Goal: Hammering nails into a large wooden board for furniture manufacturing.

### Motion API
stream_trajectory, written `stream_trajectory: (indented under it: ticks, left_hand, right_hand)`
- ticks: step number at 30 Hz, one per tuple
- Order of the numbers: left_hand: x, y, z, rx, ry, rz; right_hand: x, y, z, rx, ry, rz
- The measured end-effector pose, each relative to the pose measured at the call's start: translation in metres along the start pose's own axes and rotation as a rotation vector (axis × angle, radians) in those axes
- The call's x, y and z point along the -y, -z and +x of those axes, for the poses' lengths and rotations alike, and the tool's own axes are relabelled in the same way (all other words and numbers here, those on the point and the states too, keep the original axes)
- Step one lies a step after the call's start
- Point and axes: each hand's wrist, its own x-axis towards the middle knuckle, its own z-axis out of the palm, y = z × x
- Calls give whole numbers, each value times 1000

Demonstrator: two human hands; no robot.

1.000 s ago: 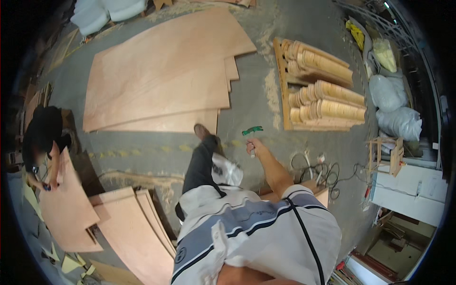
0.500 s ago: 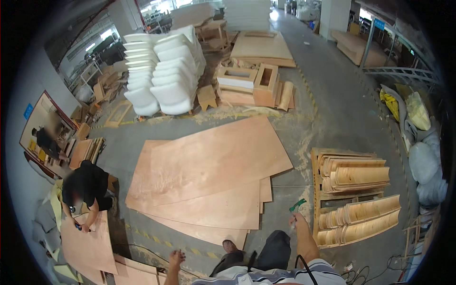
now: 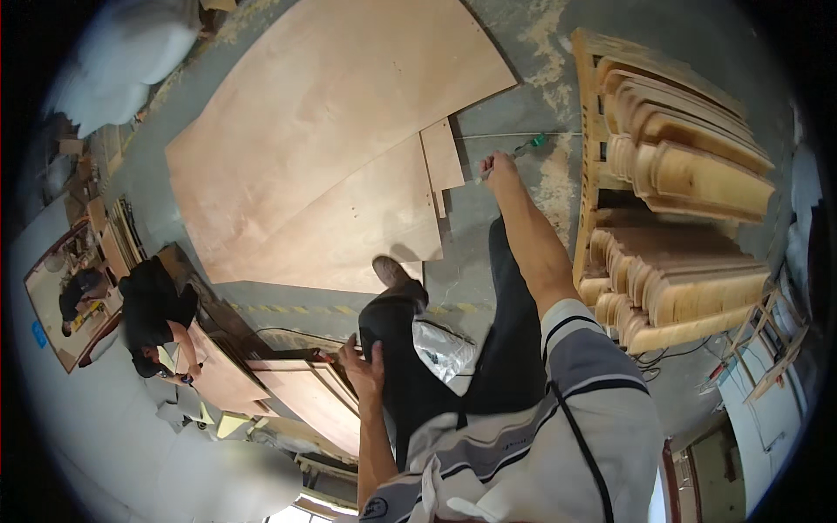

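My right hand (image 3: 500,171) is closed round the handle of a green-headed hand tool (image 3: 528,145), shaped roughly like a hammer. It is held out to the right, above the floor between the panels and the pallet. My left hand (image 3: 363,366) hangs beside my left knee, fingers loosely apart and holding nothing. Large thin plywood panels (image 3: 305,131) lie overlapped and fanned on the floor before me. One of my shoes (image 3: 390,272) is at the near edge of the lower panel.
At right, a wooden pallet (image 3: 586,131) bears stacked curved plywood pieces (image 3: 697,174). A co-worker (image 3: 155,305) bends over panels at left, near a mirror (image 3: 74,296). More boards (image 3: 305,388) lean by my left side. A clear plastic bag (image 3: 443,349) lies between my legs.
My view has tipped down and come nearer the panels. The right hand, still with the green-headed tool, has swung forward; the left hand has come close to my knee.
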Motion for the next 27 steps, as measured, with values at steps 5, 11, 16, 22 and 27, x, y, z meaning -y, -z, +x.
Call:
stream_trajectory:
  ticks: [5, 11, 16, 22, 27]
  left_hand:
    - [-42, -49, 57, 132, 96, 25]
    - [-37, -53, 141, 185, 56, 24]
    - [-13, -33, 168, 188, 131, 79]
    - [-4, -30, 165, 147, 195, 36]
    - [6, -29, 154, 159, 261, -18]
  right_hand:
    - [6, -57, 88, -73, 176, -292]
    - [38, -105, 221, -273, 550, -1342]
    - [-21, -173, 214, 312, 303, -535]
    - [-12, -154, 227, 185, 367, -438]
    - [17, -147, 196, 199, 333, -421]
